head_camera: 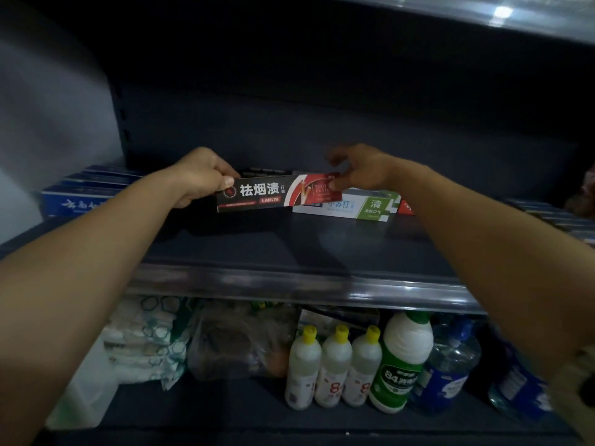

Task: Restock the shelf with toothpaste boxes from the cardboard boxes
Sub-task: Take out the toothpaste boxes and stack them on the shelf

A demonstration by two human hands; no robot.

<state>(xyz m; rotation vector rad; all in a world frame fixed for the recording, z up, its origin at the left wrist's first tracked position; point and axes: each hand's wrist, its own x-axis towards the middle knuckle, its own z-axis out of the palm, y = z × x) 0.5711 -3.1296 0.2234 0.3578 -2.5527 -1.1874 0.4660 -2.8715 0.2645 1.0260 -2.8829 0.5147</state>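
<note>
1. While the black-and-red cardboard toothpaste box (279, 193) is held lengthwise over the back of the dark grey metal shelf (273, 246), the restocking looks to be somewhere in its middle.
2. The left hand (201, 177) has its grip clenched round the box's black end, thumb on the printed face. The right hand (357, 170) pinches the red end between thumb and fingertips.
3. The box sits low near the shelf's back edge; whether its underside touches the shelf cannot be told.
4. Already placed, by the look of it: a white-and-green toothpaste box (349, 208) lies flat just behind and beside the held box, toward the right. A red box end (406, 207) shows past it, mostly hidden by the right forearm.
5. A row of blue toothpaste boxes (87, 193) stands at the shelf's left edge. More blue boxes (553, 217) line the right edge.
6. Left to do, as a judgement: the middle and front of the shelf are bare, so many more boxes could go in.
7. No cardboard supply boxes are in view, so how much stock is left cannot be told.
8. On the lower shelf stand white bottles with yellow caps (335, 365), a larger green-labelled white bottle (402, 358) and soft packs wrapped in plastic (145, 336), which take no part in the task.
</note>
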